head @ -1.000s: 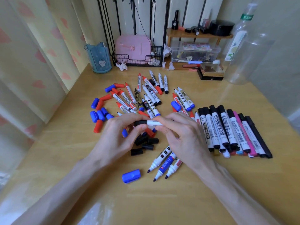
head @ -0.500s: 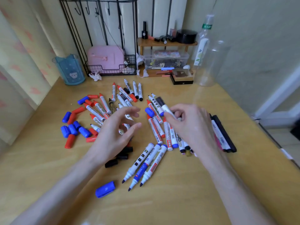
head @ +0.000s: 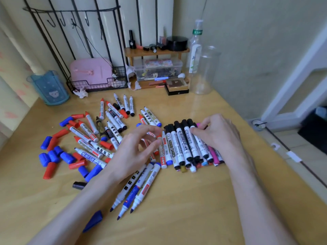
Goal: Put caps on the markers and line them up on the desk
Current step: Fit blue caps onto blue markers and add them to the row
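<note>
A row of capped markers [head: 177, 147], black caps first and pink ones further right, lies side by side at centre right of the desk. My right hand [head: 219, 135] rests over the row's right part and pinches a black-capped marker [head: 199, 144] lying in it. My left hand [head: 136, 149] hovers with loosely curled fingers just left of the row, holding nothing. A pile of uncapped markers [head: 106, 131] spreads across the desk's middle. Three uncapped markers [head: 134, 188] lie close to me. Loose red and blue caps [head: 53, 156] sit at the left, with a black cap [head: 78, 185] and a blue cap [head: 93, 221] nearer.
At the back stand a blue cup [head: 49, 87], a pink box in a wire basket [head: 92, 73], a small wooden shelf [head: 155, 52] over a clear box, a glass jar [head: 205, 71] and a bottle [head: 195, 46]. The desk's right edge [head: 276, 163] drops to the floor.
My left hand let go of the black-capped marker. My right hand carried it rightward and brought it down into the row. The view swung right.
</note>
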A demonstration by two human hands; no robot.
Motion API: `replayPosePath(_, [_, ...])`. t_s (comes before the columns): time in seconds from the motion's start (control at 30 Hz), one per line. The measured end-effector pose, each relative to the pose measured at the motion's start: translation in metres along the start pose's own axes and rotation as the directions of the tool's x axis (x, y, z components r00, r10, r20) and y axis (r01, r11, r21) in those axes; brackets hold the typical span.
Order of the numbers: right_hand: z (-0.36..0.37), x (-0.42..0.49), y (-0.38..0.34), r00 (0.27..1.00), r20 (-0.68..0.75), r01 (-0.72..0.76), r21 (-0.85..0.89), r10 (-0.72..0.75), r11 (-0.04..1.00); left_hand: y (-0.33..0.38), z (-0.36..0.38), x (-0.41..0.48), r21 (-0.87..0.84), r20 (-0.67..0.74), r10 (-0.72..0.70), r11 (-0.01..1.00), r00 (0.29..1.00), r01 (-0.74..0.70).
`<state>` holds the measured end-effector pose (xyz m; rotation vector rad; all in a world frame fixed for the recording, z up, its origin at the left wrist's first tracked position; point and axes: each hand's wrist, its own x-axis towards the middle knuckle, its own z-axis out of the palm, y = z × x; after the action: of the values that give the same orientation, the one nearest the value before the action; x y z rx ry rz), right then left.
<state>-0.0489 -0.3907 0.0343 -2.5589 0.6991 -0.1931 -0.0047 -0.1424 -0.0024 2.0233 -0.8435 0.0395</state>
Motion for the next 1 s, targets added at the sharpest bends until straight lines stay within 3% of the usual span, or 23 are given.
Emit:
replayPosePath(0.27, [0.001, 0.005, 0.003, 0.997, -0.079, -0.003, 0.071, 0.008, 0.997, -0.009, -0.012, -0.006, -0.007, -0.05, -0.029, 1.0, 0.998, 0.029])
replayPosePath(0.4, [0.004, 0.001, -0.007, 0.991, -0.116, 0.082, 0.137, -0.066, 0.987, -0.015, -0.024, -0.013, -0.01, -0.067, -0.045, 0.999, 0.997, 0.044])
replayPosePath(0.77, [0.058, -0.012, -0.091, 0.889, 0.087, 0.424, 0.216, -0.45, 0.879, -0.055, -0.085, -0.039, 0.032, -0.207, -0.134, 0.989, 0.969, 0.144])
replayPosePath(1.0, [0.099, 0.043, -0.143, 0.891, 0.054, 0.439, 0.143, -0.45, 0.887, -0.078, -0.109, -0.051, 0.054, -0.266, -0.165, 0.981, 0.95, 0.186])
